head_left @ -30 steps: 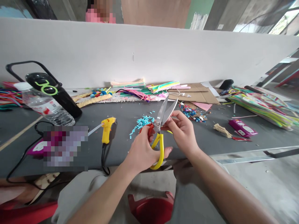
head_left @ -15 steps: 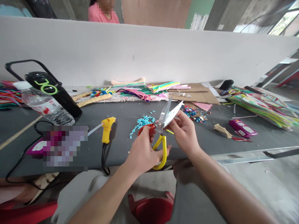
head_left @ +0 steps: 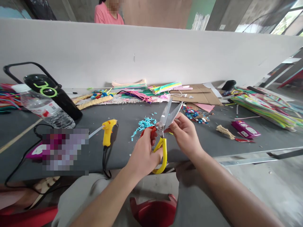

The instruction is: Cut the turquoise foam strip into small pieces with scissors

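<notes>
My left hand (head_left: 143, 153) is closed around the handles of a pair of scissors (head_left: 161, 126), one red and one yellow. The blades stand apart and point up and away from me. At the right-hand blade my right hand (head_left: 187, 134) is closed in a pinch, its fingertips close to the pivot. Whether they grip the blade or some small piece is hidden. Beyond my left hand lies a loose pile of small light-blue pieces (head_left: 144, 124) on the dark table (head_left: 132, 110).
A yellow glue gun (head_left: 107, 132) with its cord lies left of my hands. Farther left are a plastic water bottle (head_left: 47, 108) and a black flask (head_left: 63, 102). Purple packet (head_left: 245, 129) and bundled coloured strips (head_left: 267, 110) lie right. A white partition (head_left: 142, 53) rises behind.
The scissors and my left hand have shifted slightly left. Left fingers that showed through the yellow loop are now out of sight. My right fingertips sit a little nearer the pivot.
</notes>
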Demonstrator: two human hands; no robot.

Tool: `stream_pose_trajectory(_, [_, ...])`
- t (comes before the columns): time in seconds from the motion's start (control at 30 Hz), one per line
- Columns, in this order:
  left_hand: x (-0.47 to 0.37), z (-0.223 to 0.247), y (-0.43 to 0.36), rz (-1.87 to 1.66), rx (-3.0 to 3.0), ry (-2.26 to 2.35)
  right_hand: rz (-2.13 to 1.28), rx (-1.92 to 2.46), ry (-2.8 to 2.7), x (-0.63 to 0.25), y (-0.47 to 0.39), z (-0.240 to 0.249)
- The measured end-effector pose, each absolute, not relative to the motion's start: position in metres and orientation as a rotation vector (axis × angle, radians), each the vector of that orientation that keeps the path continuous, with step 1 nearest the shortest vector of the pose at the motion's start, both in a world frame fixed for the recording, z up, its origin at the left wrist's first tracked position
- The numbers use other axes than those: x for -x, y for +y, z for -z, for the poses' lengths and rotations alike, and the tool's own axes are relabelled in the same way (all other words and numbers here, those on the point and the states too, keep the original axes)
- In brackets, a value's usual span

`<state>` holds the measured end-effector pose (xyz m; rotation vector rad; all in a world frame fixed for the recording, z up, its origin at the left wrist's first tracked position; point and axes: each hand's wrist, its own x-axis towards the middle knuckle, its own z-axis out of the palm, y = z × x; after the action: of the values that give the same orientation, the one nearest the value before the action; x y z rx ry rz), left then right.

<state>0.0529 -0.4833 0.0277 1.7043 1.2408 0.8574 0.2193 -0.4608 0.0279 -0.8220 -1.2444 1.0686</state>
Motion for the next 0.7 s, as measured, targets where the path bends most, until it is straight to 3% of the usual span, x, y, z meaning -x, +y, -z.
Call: stream_pose_trajectory(0.7, [-0.053,-0.028,-0.483,-0.801,-1.720,1.264,-1.235,0.694,-0.991,-0.203,-0.467,-0.023])
